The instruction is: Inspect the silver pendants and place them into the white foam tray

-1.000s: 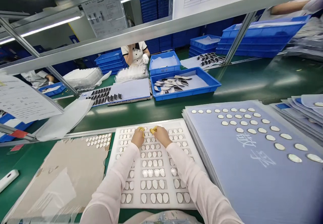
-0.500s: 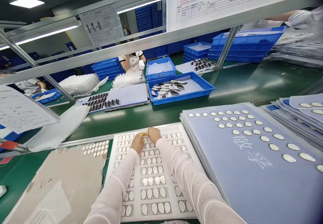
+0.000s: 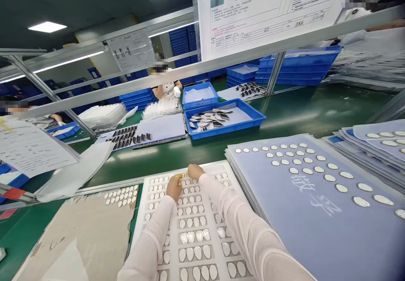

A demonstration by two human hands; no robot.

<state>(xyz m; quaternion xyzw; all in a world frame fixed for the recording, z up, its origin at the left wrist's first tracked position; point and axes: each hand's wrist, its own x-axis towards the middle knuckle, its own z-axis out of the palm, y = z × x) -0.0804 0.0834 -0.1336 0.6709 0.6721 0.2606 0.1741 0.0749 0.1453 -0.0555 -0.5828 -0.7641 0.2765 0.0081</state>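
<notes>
Touching the white foam tray (image 3: 148, 179) at bottom centre, the left hand (image 3: 174, 188) and right hand (image 3: 195, 171) were curled among oval pieces (image 3: 190, 237); any hold could not be seen; white handwritten characters (image 3: 303, 183) marked the blue sheet (image 3: 316, 234) at right.

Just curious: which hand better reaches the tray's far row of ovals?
Probably the right hand: it rests higher on the white tray, by the far ovals, while the left hand sits lower.

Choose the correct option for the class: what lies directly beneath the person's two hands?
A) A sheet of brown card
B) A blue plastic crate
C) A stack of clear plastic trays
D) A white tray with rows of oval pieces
D: the left hand and right hand are over the white tray, with its oval pieces in rows beneath them.
</notes>
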